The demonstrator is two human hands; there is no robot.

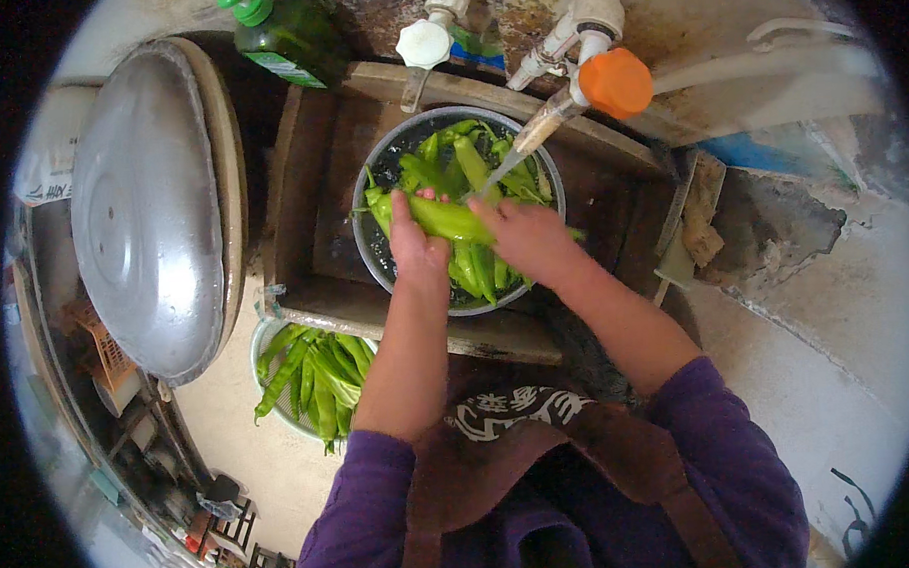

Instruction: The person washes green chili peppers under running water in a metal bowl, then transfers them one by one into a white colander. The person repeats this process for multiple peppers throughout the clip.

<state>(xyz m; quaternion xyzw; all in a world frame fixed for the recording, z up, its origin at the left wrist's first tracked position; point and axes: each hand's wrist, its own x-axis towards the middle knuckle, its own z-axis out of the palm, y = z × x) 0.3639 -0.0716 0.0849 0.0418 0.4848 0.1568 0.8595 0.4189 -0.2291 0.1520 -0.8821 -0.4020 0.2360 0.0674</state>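
Note:
Between my two hands lies a large light-green pepper (451,222), held over a round metal basin (363,242). My left hand (415,236) grips its stem end with the thumb on top. At the other end, the fingers of my right hand (524,233) close around the pepper. Several more green peppers (475,268) float in the basin's water below, partly hidden by my hands. From the tap (546,123) with an orange knob (616,83), a stream of water (502,171) falls close to my right fingers.
The basin stands in a worn sink (330,176). A second tap with a white knob (424,44) and a green pump bottle (292,42) are behind. On the left is a big metal lid (148,212). A colander (265,343) of long green peppers (315,375) sits below the sink's front edge.

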